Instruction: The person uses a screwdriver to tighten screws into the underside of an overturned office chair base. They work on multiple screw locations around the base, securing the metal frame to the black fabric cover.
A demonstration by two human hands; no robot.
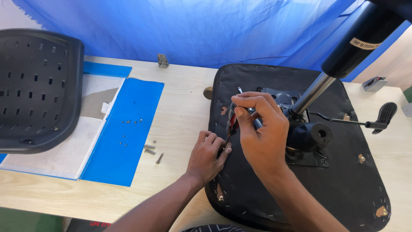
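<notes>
Your right hand [259, 129] is closed around the red-and-black handled screwdriver [232, 123], its tip down at the left edge of the upturned black fabric-covered chair seat [343, 184] on the pale wooden bench [184, 103]. Your left hand [208, 154] pinches something small at the tip, probably a screw; I cannot tell for sure. If the driver tilts, the tip could slip and jab those fingers or tear the fabric. The loose silver screws [152, 150] near the blue sheet [124, 141] could roll off if your forearm brushes them.
</notes>
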